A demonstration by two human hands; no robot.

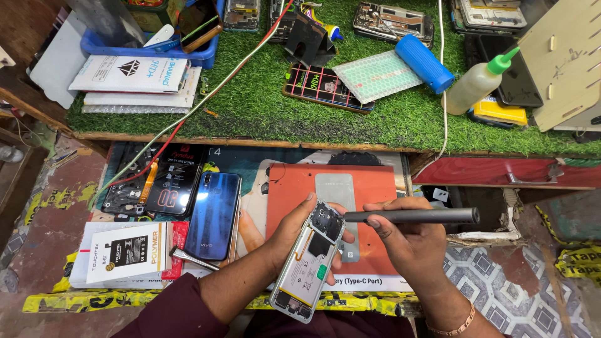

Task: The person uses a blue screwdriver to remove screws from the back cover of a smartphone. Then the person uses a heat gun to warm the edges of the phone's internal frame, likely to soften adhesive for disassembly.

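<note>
The blue back cover already lay on its own at about nine o'clock from the hands, so the opened phone was judged to be well into its strip-down — shell off, battery and boards bared, yet both still seated in the frame. What remained, as far as could be seen, was the work on the upper board itself.

The left hand gripped the phone from beneath, fingers wrapped round its top end, with the body running down toward six o'clock. The right hand was clenched around a dark pen-shaped screwdriver whose tip met the phone near the camera corner — the barrel pointed off toward three o'clock. Both sat over the orange mat.
</note>
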